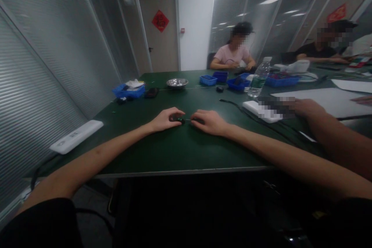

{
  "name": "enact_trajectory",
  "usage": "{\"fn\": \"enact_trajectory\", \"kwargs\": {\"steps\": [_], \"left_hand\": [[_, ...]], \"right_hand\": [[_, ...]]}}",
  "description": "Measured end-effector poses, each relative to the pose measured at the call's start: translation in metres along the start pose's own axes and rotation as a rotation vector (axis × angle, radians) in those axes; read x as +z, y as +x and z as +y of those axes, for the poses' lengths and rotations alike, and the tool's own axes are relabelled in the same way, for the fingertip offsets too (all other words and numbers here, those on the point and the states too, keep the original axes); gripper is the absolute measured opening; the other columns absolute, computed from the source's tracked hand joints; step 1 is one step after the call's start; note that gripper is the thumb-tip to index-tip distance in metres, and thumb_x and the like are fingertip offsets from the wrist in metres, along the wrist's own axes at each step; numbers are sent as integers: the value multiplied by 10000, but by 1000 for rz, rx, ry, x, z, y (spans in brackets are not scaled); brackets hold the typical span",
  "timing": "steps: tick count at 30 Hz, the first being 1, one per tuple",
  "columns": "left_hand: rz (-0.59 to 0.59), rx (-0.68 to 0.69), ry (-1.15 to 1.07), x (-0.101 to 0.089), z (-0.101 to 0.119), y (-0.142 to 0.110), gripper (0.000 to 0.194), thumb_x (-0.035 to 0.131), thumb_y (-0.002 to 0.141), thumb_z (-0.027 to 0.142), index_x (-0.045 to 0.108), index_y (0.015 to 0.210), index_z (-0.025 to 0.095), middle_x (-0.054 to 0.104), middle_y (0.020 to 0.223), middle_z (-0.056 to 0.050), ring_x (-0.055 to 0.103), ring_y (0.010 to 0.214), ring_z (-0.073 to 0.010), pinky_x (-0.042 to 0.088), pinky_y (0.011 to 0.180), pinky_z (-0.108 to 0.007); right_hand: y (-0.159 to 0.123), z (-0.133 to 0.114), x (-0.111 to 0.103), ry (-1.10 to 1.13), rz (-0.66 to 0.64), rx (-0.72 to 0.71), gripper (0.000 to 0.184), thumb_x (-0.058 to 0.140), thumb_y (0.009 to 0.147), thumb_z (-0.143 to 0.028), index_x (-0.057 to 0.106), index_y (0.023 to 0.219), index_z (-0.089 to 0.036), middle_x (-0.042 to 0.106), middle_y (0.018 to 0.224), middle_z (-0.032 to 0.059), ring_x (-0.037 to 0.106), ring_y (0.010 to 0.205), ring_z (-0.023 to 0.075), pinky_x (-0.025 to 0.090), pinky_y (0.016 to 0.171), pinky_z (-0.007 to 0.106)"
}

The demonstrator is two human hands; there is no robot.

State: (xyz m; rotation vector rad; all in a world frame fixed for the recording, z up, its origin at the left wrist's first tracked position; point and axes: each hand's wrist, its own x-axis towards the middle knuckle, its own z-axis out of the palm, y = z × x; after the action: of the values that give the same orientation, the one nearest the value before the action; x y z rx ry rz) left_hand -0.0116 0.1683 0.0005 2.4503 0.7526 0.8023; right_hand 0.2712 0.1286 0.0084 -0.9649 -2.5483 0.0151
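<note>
Both my arms stretch forward over a dark green table (174, 151). My left hand (166, 119) rests on the tabletop with its fingers curled round a small dark part (180, 120). My right hand (209, 121) lies just to the right of it, fingers pinched on a thin pin or wire that points toward that part. The two hands almost touch. What the right fingers hold is too small to name.
A white power strip (76, 136) lies at the left edge. Blue bins (128, 91), a metal bowl (177, 82) and a water bottle (258, 77) stand farther back. A neighbour's arm (328, 131) reaches over a white device (258, 110) at right. Two people sit at the far side.
</note>
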Motion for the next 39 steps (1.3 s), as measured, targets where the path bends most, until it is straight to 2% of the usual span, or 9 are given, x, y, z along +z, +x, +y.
{"fn": "enact_trajectory", "kwargs": {"steps": [5, 13, 17, 29, 39], "left_hand": [[-39, -40, 9, -1, -2, -1, 260, 720, 900, 387, 772, 1087, 213, 690, 964, -69, 611, 818, -192, 461, 708, -328], [-101, -13, -76, -4, -5, -3, 291, 713, 921, 403, 765, 1126, 203, 705, 1033, -78, 607, 827, -183, 450, 705, -306], [-91, 8, -108, -5, -6, -4, 279, 719, 921, 392, 766, 1112, 194, 709, 1034, -80, 614, 833, -183, 454, 715, -307], [-100, 46, -82, -3, -7, -6, 253, 708, 939, 343, 756, 1109, 162, 710, 1030, -84, 632, 869, -180, 462, 755, -294], [-98, 33, -66, -3, -6, -7, 253, 718, 931, 357, 757, 1086, 161, 707, 986, -76, 623, 846, -176, 448, 744, -288]], "right_hand": [[0, -2, -1, -35, -20, -24, 317, 508, 1028, -427, 686, 1207, -236, 686, 1077, 62, 619, 809, 167, 409, 713, 280], [1, -3, -1, -90, -44, -42, 349, 475, 1044, -454, 683, 1223, -239, 671, 1080, 67, 596, 794, 163, 385, 675, 279], [1, -5, 0, -122, -55, -26, 359, 467, 1047, -459, 680, 1233, -238, 663, 1085, 71, 587, 776, 161, 392, 665, 280], [4, -11, 7, -131, 31, -109, 309, 496, 1051, -414, 682, 1219, -234, 658, 1055, 73, 597, 772, 162, 423, 654, 282], [4, -13, 4, -85, 27, -52, 247, 550, 1005, -362, 693, 1162, -237, 659, 1019, 55, 603, 775, 160, 427, 670, 275]]}}
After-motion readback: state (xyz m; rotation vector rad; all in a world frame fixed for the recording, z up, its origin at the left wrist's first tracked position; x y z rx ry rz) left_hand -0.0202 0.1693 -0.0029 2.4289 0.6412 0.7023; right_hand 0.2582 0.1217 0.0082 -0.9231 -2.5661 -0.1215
